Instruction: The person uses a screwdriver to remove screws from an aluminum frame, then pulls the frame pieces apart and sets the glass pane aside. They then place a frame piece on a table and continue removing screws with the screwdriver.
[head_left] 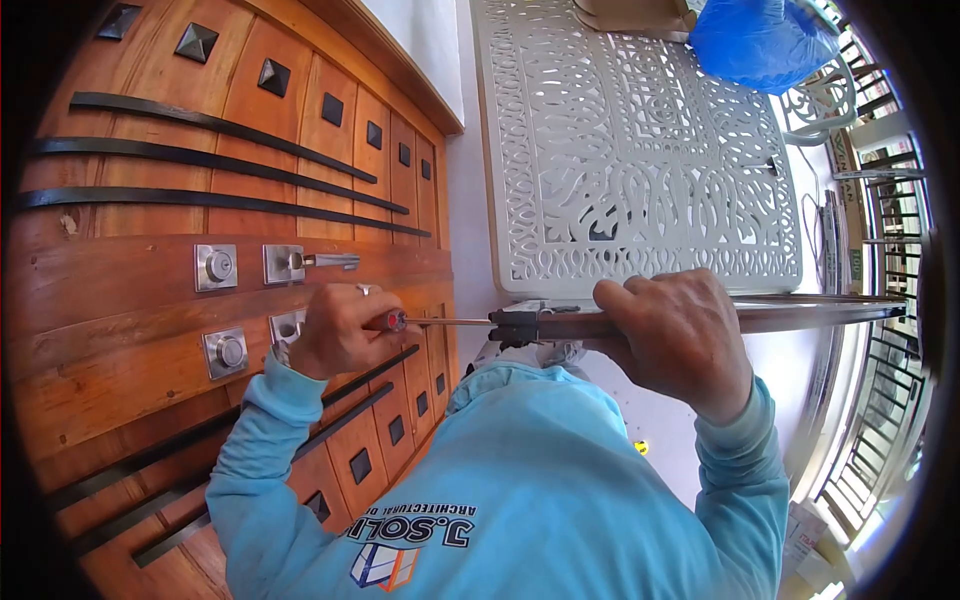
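Note:
My left hand (345, 325), with a ring on one finger, is closed around the handle of a screwdriver (452, 321). The round butt of the handle is red and dark. Its thin shaft points right, and the tip meets a black end piece (514, 324) on a long brown frame bar (800, 318); the exact contact is hard to see. My right hand (680, 335) wraps around that bar near the black end, thumb on top. The bar runs level across my chest toward the right, where a second thin length shows beside it.
On the left is a wooden door (90, 370) with black strips, square studs, locks and a handle (330, 261). Ahead stands a white lattice table (490, 150) bearing a blue plastic bag (760, 45). A metal railing (880, 390) runs along the right. Something small and yellow (641, 447) lies on the floor.

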